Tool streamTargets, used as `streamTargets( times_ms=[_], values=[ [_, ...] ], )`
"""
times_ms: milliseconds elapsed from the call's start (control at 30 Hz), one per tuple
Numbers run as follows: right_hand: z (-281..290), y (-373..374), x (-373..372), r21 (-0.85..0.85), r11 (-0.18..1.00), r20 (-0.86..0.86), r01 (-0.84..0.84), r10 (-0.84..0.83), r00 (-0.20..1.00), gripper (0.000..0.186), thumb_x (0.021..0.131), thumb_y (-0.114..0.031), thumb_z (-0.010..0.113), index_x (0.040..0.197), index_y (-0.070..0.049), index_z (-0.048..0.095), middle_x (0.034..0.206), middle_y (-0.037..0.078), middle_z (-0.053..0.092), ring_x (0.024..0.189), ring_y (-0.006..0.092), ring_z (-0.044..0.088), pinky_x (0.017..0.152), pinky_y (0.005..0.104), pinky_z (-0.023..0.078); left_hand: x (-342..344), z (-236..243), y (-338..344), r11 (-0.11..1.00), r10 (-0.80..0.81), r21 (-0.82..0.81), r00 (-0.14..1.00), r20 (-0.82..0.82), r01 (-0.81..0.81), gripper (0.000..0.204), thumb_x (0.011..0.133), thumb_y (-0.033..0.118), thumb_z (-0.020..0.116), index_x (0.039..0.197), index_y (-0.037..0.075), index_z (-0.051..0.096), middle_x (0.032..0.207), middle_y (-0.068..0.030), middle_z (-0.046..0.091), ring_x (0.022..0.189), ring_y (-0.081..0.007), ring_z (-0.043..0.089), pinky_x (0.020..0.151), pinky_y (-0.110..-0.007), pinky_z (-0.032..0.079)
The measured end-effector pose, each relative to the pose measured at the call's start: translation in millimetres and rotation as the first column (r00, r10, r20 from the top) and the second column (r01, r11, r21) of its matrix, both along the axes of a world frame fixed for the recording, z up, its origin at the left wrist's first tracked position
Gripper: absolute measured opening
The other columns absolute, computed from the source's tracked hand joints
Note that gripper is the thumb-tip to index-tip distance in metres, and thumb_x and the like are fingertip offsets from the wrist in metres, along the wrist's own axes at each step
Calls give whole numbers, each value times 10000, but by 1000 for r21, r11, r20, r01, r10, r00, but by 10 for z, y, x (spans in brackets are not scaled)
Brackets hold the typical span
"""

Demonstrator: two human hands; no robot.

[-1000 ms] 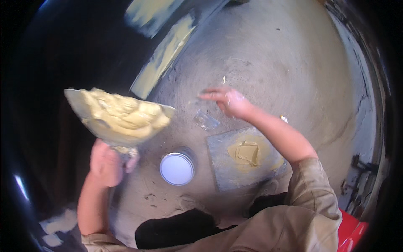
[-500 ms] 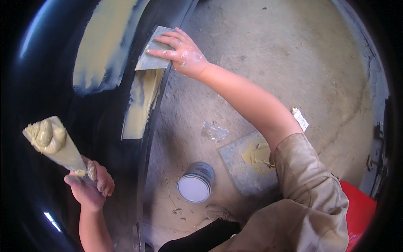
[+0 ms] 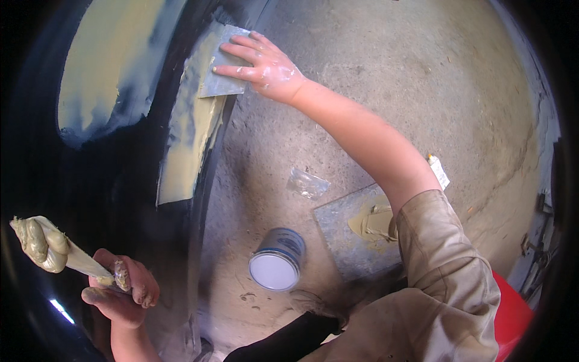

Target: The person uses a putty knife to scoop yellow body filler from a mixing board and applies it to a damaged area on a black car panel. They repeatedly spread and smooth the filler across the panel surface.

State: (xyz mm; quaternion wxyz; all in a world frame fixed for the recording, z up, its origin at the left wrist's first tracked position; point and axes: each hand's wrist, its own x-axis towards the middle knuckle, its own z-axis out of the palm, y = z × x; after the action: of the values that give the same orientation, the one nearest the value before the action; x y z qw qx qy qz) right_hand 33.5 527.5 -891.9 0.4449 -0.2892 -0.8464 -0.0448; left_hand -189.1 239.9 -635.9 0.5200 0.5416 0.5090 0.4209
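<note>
My right hand (image 3: 271,73) presses a flat grey metal spreader (image 3: 218,83) near the edge of a glossy black panel (image 3: 129,181). Its fingers are spread over the spreader's face; the thumb is hidden. Under and beside the spreader runs a long strip of yellowish filler (image 3: 184,142), uneven along its sides. A broader filler patch (image 3: 99,66) covers the panel farther left. At lower left, my left hand (image 3: 123,292) is closed round a putty knife (image 3: 86,265). A thick lump of filler paste (image 3: 43,244) sits on the knife's far end.
On the concrete floor (image 3: 386,96), right of the panel, stand a round can (image 3: 275,268) with a pale lid and a flat board (image 3: 338,226) smeared with filler. A clear plastic piece (image 3: 309,183) and a white tube (image 3: 439,172) lie nearby. Something red (image 3: 511,317) shows at lower right.
The view has shifted, with the panel now farther left. Filler now shows along the spreader's left side. My left hand and the loaded putty knife are lower and farther left.
</note>
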Motion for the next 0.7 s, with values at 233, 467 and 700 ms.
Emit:
streamTargets(
  times_ms=[233, 467, 700],
  values=[
    [-196, -15, 47, 4, 998, -35, -57, 57, 998, 669, 721, 45, 619, 1270, -337, 638, 1418, 75, 524, 1320, 331, 477, 1118, 520, 371, -7, -38, -23, 1000, 7, 11, 999, -35, -7, 605, 924, 699, 401, 940, 98, 463, 503, -6, 414, 332, -76, 368, 305, -204, 377],
    [-452, -19, 210, -41, 998, 131, -43, 48, 990, 664, 725, 51, 604, 1276, -317, 635, 1428, 82, 518, 1320, 326, 479, 1130, 525, 352, -8, -40, -3, 999, 48, -12, 995, -88, -50, 618, 897, 726, 434, 967, 113, 464, 508, -8, 406, 339, -83, 364, 310, -215, 373],
    [-595, -306, 551, -380, 918, -93, 112, -158, 983, 562, 828, 39, 558, 1296, -265, 626, 1396, 100, 548, 1291, 306, 507, 1123, 455, 384, -46, -42, -46, 992, 109, -46, 984, -142, -116, 647, 910, 747, 379, 976, 108, 456, 541, 0, 387, 367, -98, 347, 325, -238, 337]
  ],
)
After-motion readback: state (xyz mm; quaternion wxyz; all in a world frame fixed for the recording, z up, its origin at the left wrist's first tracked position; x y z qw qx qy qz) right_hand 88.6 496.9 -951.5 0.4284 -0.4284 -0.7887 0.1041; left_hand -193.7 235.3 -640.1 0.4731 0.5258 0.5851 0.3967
